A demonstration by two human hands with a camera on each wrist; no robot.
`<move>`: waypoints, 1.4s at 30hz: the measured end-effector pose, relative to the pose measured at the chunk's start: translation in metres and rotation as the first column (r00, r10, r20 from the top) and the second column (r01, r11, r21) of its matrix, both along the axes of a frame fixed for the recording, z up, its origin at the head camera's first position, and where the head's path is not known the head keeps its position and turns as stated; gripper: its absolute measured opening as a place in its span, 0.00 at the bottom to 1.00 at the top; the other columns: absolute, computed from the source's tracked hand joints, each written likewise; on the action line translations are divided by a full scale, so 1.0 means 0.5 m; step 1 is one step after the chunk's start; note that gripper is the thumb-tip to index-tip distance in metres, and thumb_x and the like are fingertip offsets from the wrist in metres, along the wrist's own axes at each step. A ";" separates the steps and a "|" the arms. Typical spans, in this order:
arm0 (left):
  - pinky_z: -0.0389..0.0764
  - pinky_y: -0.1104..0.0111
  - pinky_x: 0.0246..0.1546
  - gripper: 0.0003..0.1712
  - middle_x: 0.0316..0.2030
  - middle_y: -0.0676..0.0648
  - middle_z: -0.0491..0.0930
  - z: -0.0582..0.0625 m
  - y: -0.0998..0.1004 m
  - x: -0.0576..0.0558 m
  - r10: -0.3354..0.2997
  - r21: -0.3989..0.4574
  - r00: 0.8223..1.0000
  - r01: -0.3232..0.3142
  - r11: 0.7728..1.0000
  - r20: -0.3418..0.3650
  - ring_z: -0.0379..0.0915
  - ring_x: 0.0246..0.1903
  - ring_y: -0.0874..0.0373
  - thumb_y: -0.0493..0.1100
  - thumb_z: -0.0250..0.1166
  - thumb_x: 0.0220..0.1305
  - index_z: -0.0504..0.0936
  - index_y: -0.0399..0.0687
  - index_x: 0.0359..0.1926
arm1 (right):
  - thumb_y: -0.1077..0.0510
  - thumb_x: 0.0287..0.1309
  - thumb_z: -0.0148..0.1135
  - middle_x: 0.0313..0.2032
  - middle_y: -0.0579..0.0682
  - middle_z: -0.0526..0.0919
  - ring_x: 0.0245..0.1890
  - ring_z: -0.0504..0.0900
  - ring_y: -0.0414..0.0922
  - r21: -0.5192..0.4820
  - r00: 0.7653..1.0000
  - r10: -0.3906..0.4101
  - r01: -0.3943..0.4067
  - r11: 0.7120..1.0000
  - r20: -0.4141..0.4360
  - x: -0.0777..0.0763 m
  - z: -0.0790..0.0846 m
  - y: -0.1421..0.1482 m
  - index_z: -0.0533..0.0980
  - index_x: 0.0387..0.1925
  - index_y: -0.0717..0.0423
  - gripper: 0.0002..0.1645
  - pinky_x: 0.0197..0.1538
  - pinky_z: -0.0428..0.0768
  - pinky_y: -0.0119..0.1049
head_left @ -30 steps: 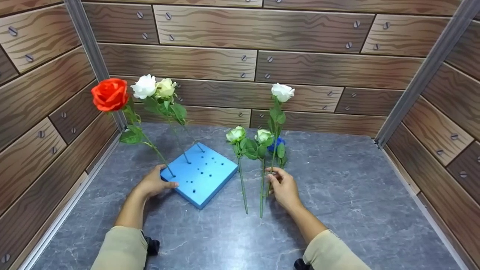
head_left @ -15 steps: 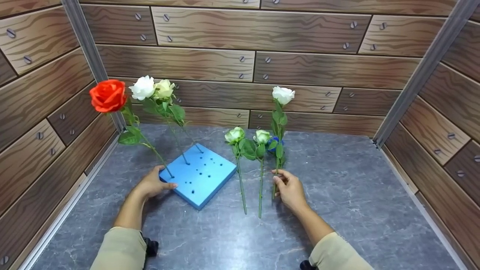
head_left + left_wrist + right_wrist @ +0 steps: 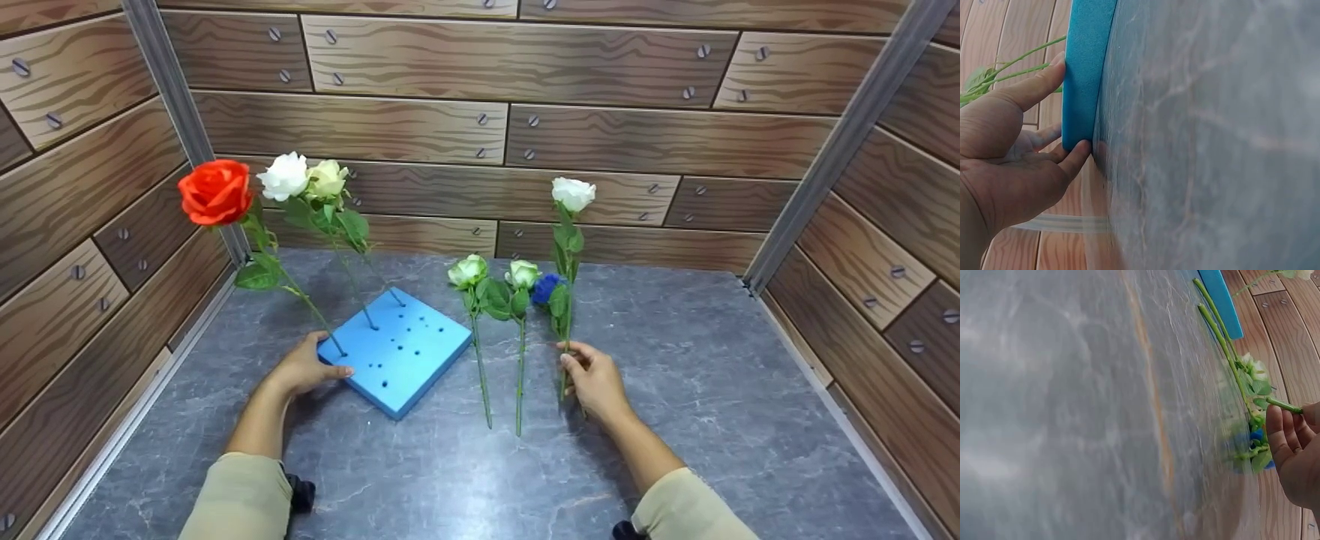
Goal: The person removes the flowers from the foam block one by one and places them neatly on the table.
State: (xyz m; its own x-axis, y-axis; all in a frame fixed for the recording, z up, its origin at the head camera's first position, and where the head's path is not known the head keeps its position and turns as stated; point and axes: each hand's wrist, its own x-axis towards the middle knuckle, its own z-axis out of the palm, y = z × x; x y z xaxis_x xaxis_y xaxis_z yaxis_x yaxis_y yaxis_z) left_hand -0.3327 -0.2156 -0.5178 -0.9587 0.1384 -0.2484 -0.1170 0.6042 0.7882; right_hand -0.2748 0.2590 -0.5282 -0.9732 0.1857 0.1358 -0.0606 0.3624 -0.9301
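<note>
- Head view, left side: my left hand (image 3: 304,367) grips the left corner of the blue block (image 3: 409,371), thumb laid on its top face.
- Head view, block: the red rose (image 3: 215,193), the mounted white rose (image 3: 283,177) and the pale yellow rose (image 3: 328,180) stand tilted, stems in holes along its upper-left edge.
- Head view, right side: my right hand (image 3: 598,381) pinches the stem of the held white rose (image 3: 574,193) between thumb and fingers, bloom uppermost.
- Head view, centre: the first pale green rose (image 3: 469,271) and second pale green rose (image 3: 523,274) lie on the tabletop (image 3: 697,382), between block and right hand; the blue flower (image 3: 547,289) lies just beside the second.
- Left wrist view: my thumb bears on the block's top face, fingers against its side.
- Right wrist view: the pinched stem's lower end projects past my fingers.
</note>
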 end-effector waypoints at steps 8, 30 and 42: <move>0.59 0.34 0.80 0.63 0.82 0.20 0.47 0.000 0.000 -0.002 -0.004 -0.003 1.000 0.004 1.000 0.002 0.45 0.82 0.22 0.49 0.78 0.69 0.45 0.32 0.86 | 0.68 0.76 0.62 0.31 0.56 0.83 0.21 0.77 0.39 -0.005 0.999 -0.002 0.003 1.000 0.045 0.006 0.004 0.035 0.84 0.58 0.69 0.15 0.23 0.82 0.30; 0.59 0.33 0.80 0.62 0.82 0.19 0.48 0.005 0.002 -0.004 -0.015 -0.017 1.000 0.015 1.000 -0.006 0.45 0.82 0.21 0.47 0.78 0.68 0.45 0.30 0.85 | 0.66 0.78 0.60 0.30 0.48 0.81 0.25 0.77 0.39 0.019 0.983 0.054 -0.058 0.998 0.173 0.037 -0.002 0.133 0.81 0.60 0.72 0.17 0.25 0.83 0.29; 0.58 0.33 0.81 0.61 0.82 0.19 0.48 0.005 0.003 0.000 -0.011 -0.032 1.000 0.010 0.999 -0.013 0.46 0.82 0.22 0.48 0.77 0.69 0.46 0.30 0.85 | 0.66 0.78 0.59 0.30 0.48 0.81 0.25 0.78 0.39 0.023 0.967 0.084 -0.092 0.996 0.241 0.050 -0.003 0.164 0.78 0.63 0.76 0.20 0.25 0.84 0.31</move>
